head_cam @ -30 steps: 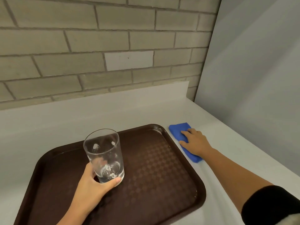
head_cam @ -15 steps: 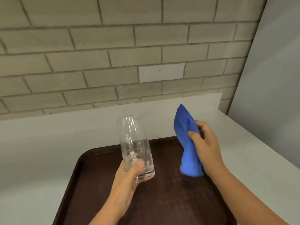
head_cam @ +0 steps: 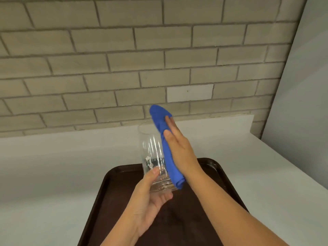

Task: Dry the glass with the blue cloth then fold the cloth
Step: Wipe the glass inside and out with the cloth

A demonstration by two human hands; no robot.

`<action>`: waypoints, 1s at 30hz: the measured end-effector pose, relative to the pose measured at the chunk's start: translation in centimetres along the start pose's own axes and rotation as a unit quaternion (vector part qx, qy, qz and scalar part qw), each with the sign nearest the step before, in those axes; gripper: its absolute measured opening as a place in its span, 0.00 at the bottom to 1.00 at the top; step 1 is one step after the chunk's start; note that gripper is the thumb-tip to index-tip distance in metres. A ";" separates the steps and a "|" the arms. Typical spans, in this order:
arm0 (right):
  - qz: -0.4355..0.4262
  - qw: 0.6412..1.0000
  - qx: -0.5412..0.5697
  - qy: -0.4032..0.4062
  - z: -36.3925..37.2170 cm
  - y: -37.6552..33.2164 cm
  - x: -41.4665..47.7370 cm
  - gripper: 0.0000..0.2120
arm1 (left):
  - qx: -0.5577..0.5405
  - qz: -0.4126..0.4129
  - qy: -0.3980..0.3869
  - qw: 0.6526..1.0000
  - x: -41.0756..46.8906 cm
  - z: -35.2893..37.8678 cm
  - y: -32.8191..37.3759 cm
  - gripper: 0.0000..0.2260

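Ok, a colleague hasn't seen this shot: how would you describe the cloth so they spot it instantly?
Find the dark brown tray on the white counter under the brick wall. Above it the left hand holds a clear glass by its base, and the right hand presses the cloth against the glass's right side. It is the only bright blue thing, bunched into a long roll.

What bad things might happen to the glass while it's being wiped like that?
1. The glass is lifted above the tray, and the left hand grips only its base; a hard sideways push might tip or slip it out.
2. The right hand presses the blue cloth with flat fingers, not gripping, so the cloth might slide off and drop.
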State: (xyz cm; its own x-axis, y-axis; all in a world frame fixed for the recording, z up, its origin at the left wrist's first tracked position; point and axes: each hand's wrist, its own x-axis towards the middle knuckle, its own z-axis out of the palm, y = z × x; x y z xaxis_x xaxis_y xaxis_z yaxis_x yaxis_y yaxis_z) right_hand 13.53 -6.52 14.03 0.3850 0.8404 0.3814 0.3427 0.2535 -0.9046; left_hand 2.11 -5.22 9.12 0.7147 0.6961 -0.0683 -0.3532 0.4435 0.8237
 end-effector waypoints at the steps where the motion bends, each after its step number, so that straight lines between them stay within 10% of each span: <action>1: 0.025 0.999 0.039 0.013 -0.1 -0.3 0.1 0.20 | 0.009 0.003 -0.001 1.000 -0.1 -0.1 0.1 0.11; 5: 0.076 0.992 0.094 0.028 1.3 0.8 -4.1 0.19 | 0.042 0.011 0.004 0.999 -0.4 -0.5 1.0 0.16; 13: -0.093 0.986 -0.140 -0.007 1.3 -0.5 -4.5 0.22 | 0.011 0.003 -0.032 0.999 -0.1 0.2 1.5 0.15; 20: 0.019 0.994 0.064 0.085 -0.3 -0.6 -3.0 0.19 | 0.090 0.022 -0.034 0.995 0.3 1.0 1.6 0.17; 26: -0.143 0.987 -0.068 0.009 -0.1 1.5 -7.2 0.19 | 0.282 0.030 0.035 0.958 0.6 1.0 2.5 0.13; 30: -0.241 0.920 -0.281 -0.130 -3.0 0.2 -6.2 0.17 | 0.362 0.056 0.073 0.928 0.3 0.4 2.4 0.09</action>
State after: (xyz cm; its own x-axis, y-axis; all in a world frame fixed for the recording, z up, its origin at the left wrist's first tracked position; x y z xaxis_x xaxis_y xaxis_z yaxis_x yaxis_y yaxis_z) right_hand 13.81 -13.12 12.06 -0.1203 0.7995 0.5886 0.8372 0.4003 -0.3727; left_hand 1.71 -4.20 11.28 0.5898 0.8075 0.0087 0.1147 -0.0945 0.9889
